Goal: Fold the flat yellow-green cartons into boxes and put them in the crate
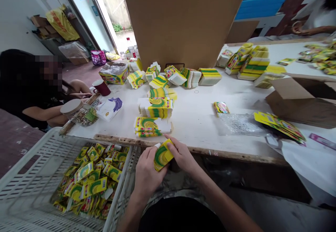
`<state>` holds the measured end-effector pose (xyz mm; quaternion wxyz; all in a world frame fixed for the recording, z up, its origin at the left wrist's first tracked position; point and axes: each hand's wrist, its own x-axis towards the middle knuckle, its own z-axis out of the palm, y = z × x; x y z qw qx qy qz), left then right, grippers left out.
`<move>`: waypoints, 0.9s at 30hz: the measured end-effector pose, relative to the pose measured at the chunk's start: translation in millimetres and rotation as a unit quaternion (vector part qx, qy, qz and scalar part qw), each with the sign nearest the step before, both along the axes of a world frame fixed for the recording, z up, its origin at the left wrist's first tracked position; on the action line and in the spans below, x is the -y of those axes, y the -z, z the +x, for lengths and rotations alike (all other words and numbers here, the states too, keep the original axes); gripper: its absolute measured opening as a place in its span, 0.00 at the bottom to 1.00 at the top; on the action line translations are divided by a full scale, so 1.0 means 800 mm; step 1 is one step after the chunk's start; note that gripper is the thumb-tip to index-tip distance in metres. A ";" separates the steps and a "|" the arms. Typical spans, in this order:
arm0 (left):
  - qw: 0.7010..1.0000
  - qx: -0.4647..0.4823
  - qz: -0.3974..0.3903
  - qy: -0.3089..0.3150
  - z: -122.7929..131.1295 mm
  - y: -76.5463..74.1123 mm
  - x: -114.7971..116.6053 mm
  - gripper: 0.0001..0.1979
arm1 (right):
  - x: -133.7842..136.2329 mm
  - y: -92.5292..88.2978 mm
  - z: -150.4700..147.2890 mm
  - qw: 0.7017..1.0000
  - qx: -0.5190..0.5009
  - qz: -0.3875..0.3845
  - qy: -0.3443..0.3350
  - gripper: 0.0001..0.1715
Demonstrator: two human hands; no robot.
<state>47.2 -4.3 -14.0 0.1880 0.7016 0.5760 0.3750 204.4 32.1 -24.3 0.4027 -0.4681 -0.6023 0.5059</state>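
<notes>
A small yellow and green printed carton (163,156) is held in front of the table's edge, between both hands. My left hand (149,169) wraps its left side and lower end, fingers closed round it. At the upper right end, my right hand (181,154) grips the same carton, with the thumb lying on its face. Just beyond the hands lies a stack of flat yellow and green cartons (151,127), with another stack of flat cartons (156,107) behind it. Whether anything is inside the held carton cannot be seen.
A white plastic crate (123,179) at lower left holds many filled cartons (91,179). More carton bundles (210,76) line the table's back by a large cardboard sheet (183,21). An open cardboard box (296,102) stands right. A person (34,91) sits at the left beside a jar (85,116).
</notes>
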 end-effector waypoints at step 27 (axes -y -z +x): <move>0.705 0.684 -0.116 -0.145 -0.019 0.038 -0.014 0.24 | -0.069 -0.006 -0.060 0.972 0.189 0.138 0.007 0.31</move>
